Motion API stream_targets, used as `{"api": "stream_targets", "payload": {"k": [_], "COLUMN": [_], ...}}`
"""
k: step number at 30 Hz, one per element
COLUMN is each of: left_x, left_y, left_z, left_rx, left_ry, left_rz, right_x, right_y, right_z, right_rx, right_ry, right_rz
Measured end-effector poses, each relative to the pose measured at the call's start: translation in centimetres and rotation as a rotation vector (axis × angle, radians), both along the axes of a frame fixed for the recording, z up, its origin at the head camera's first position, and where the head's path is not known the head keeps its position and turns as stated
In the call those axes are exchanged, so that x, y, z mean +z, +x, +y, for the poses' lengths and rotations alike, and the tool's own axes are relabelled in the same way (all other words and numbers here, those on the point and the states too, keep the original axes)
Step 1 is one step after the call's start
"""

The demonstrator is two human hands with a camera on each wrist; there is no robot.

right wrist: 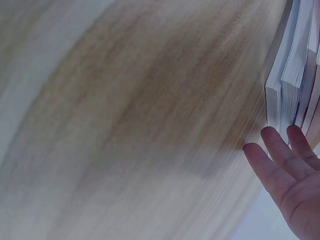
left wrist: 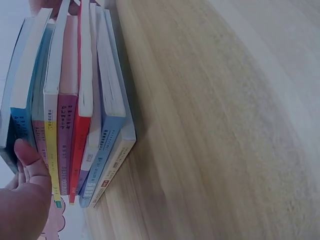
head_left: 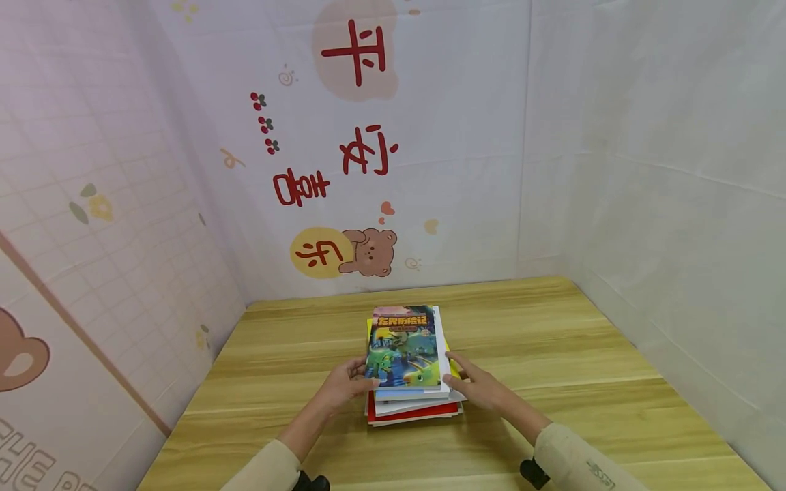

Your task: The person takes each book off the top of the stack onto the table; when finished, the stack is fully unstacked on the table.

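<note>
A stack of several books (head_left: pixel 408 412) lies on the table, topped by a comic book (head_left: pixel 402 348) with green dinosaurs and yellow lettering on its cover. My left hand (head_left: pixel 345 383) touches the stack's left side, its thumb by the top book's near left corner. In the left wrist view the thumb of the left hand (left wrist: pixel 31 182) lies against the spines (left wrist: pixel 65 142) of the upper books; its other fingers are partly hidden. Along the opposite side rests my right hand (head_left: pixel 479 387), fingers spread. The right wrist view shows straight fingers of the right hand (right wrist: pixel 295 175) beside the page edges (right wrist: pixel 290 75).
The books stand unevenly, with red and yellow covers jutting out beneath the top one. Under them is a wood-grain table (head_left: pixel 276 368). White printed cloth (head_left: pixel 460 170) hangs behind the table, and more cloth (head_left: pixel 681 170) closes off the right side.
</note>
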State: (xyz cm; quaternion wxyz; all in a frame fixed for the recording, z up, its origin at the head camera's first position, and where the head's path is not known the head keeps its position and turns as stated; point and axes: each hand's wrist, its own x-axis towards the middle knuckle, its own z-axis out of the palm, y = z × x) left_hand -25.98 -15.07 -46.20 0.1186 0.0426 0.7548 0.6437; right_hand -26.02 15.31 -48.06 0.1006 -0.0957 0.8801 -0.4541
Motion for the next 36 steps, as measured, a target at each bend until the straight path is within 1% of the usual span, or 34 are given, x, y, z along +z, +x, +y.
{"api": "stream_targets", "payload": {"k": [4, 8, 10, 13, 17, 19, 23, 26, 30, 36], "left_x": [-0.1, -0.1, -0.2, -0.3, -0.5, -0.5, -0.7, -0.7, -0.5, 0.2], "left_y": [-0.1, -0.2, -0.2, -0.3, -0.4, -0.4, -0.4, -0.5, -0.8, -1.5], "left_z": [-0.1, -0.6, -1.0, -1.5, -2.0, -2.2, -2.5, -2.9, -3.7, -5.4], "left_rx": [0.028, 0.056, 0.054, 0.041, 0.028, 0.024, 0.023, 0.041, 0.083, 0.168], "left_ry": [0.058, 0.115, 0.153, 0.233, 0.325, 0.352, 0.370, 0.381, 0.402, 0.399], "left_rz": [-0.011, -0.042, -0.051, -0.059, -0.054, -0.048, -0.025, -0.016, -0.013, 0.010], "right_x": [0.2, 0.2, 0.2, 0.1, 0.3, 0.3, 0.3, 0.3, 0.1, -0.2], "right_y": [0.1, 0.1, 0.1, 0.1, 0.1, 0.2, 0.4, 0.3, 0.2, -0.1], "right_z": [0.0, -0.1, -0.1, -0.1, -0.1, 0.0, 0.1, 0.1, 0.1, 0.0], "right_rx": [0.010, 0.010, 0.008, 0.006, 0.008, 0.005, 0.000, -0.003, -0.013, -0.013], "right_ry": [-0.001, 0.001, 0.003, 0.006, 0.010, 0.013, 0.014, 0.013, 0.024, 0.044], "right_rz": [-0.004, -0.011, -0.010, -0.003, 0.004, 0.005, 0.006, 0.004, 0.000, -0.008]}}
